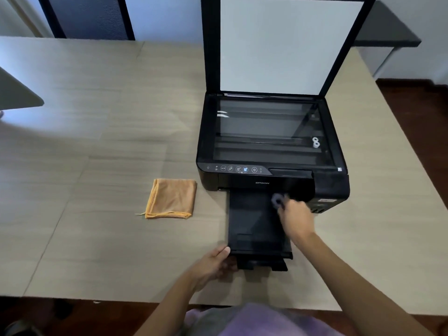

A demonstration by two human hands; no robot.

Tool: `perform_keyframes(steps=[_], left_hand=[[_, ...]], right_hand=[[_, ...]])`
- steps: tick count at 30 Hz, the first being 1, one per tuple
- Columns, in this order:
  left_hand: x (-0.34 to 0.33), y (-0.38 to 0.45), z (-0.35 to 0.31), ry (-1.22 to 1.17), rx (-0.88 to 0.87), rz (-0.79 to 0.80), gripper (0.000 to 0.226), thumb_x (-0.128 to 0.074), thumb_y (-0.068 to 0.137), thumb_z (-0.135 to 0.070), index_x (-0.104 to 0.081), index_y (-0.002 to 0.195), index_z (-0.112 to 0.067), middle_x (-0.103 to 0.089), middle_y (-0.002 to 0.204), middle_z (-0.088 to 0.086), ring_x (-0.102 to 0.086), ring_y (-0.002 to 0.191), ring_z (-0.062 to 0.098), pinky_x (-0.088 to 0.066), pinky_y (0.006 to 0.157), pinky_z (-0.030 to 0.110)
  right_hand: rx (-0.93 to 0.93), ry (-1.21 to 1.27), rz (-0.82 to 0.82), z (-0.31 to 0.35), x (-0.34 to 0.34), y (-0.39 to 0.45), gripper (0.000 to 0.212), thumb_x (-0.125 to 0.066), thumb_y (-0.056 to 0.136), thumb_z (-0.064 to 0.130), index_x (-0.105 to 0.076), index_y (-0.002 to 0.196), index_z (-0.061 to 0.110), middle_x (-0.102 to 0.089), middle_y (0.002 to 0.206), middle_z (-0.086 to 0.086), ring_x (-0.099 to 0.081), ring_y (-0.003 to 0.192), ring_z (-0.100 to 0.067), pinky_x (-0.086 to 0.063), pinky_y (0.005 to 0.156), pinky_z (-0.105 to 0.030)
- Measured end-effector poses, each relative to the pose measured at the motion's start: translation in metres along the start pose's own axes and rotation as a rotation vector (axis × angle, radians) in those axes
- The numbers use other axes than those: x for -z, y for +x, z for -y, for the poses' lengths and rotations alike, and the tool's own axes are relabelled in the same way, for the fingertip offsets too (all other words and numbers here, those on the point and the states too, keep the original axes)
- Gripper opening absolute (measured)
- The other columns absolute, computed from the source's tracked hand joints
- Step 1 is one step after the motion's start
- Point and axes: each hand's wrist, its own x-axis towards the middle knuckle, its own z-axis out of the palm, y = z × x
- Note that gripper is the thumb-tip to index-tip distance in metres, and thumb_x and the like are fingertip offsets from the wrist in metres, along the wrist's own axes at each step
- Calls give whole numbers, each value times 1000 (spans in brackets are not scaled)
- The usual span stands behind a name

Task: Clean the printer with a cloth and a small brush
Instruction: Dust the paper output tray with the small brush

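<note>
A black printer (271, 177) stands on the table with its scanner lid (286, 44) raised and the glass (266, 132) bare. Its output tray (252, 221) is pulled out toward me. My right hand (294, 218) is over the tray's right side, closed on a small grey brush (277, 200) whose blurred head is near the printer's front opening. My left hand (213, 264) grips the tray's front left corner. A folded orange cloth (172, 198) lies flat on the table to the printer's left, apart from both hands.
The light wooden table (97, 141) spreads wide to the left. A grey object (17, 93) juts in at the left edge. A dark chair back (89, 18) stands behind the table. The table's right edge drops to dark floor (421, 132).
</note>
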Motion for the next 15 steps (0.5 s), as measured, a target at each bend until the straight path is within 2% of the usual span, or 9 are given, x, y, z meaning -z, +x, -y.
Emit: perform_keyframes(steps=[3, 4, 5, 8, 9, 11, 13, 14, 15], left_hand=[[1, 1, -1, -19, 11, 13, 25, -41, 103, -33, -61, 109, -19, -70, 93, 5, -68, 81, 15, -45, 69, 26], [2, 2, -1, -24, 13, 17, 24, -42, 103, -33, -61, 109, -20, -70, 91, 5, -69, 80, 15, -46, 70, 27], [2, 3, -1, -30, 13, 21, 24, -42, 103, -32, -60, 110, -19, -71, 91, 5, -69, 80, 15, -47, 71, 28], [1, 4, -1, -41, 10, 30, 25, -41, 104, -29, -60, 113, -17, -71, 98, 7, -68, 86, 19, -48, 71, 30], [-1, 3, -1, -48, 8, 26, 24, -41, 104, -28, -61, 113, -17, -71, 99, 7, -67, 88, 20, -47, 70, 29], [-1, 3, 0, -55, 11, 14, 25, -41, 104, -29, -62, 111, -17, -71, 99, 8, -66, 88, 21, -47, 71, 29], [1, 4, 0, -43, 13, 17, 26, -41, 104, -30, -61, 114, -16, -70, 99, 9, -66, 88, 22, -48, 75, 31], [2, 4, -1, -27, 12, 21, 27, -40, 104, -30, -61, 116, -16, -71, 101, 10, -67, 91, 23, -49, 79, 33], [1, 5, -2, -13, 12, 29, 28, -40, 104, -31, -61, 116, -16, -71, 103, 10, -67, 95, 24, -49, 82, 35]], right_hand=[[377, 11, 319, 23, -9, -33, 24, -51, 88, 30, -66, 101, 17, -72, 94, -12, -64, 91, -34, -50, 74, -40], [418, 46, 397, 25, -11, -38, 24, -51, 87, 33, -67, 98, 18, -73, 92, -9, -65, 88, -30, -52, 74, -39], [403, 87, 386, 26, -9, -35, 24, -52, 86, 33, -68, 98, 19, -73, 90, -8, -66, 86, -29, -53, 75, -38], [165, 143, -14, 19, -7, -1, 23, -55, 88, 27, -69, 100, 14, -73, 88, -17, -65, 86, -39, -51, 80, -42], [105, 144, -80, 18, -7, 7, 23, -55, 89, 26, -69, 101, 12, -73, 88, -19, -65, 86, -40, -50, 80, -42], [227, 114, 59, 31, -6, 5, 23, -54, 89, 29, -69, 101, 18, -73, 91, -16, -65, 88, -38, -51, 79, -41], [459, 31, 346, 42, -10, -13, 22, -53, 85, 31, -68, 100, 23, -73, 93, -10, -65, 89, -34, -51, 75, -38], [479, -16, 406, 39, -8, -18, 21, -53, 85, 32, -67, 98, 24, -72, 94, -9, -65, 90, -34, -50, 75, -38], [415, -37, 360, 32, -2, -14, 21, -52, 87, 33, -66, 99, 23, -70, 96, -11, -64, 92, -35, -49, 77, -39]])
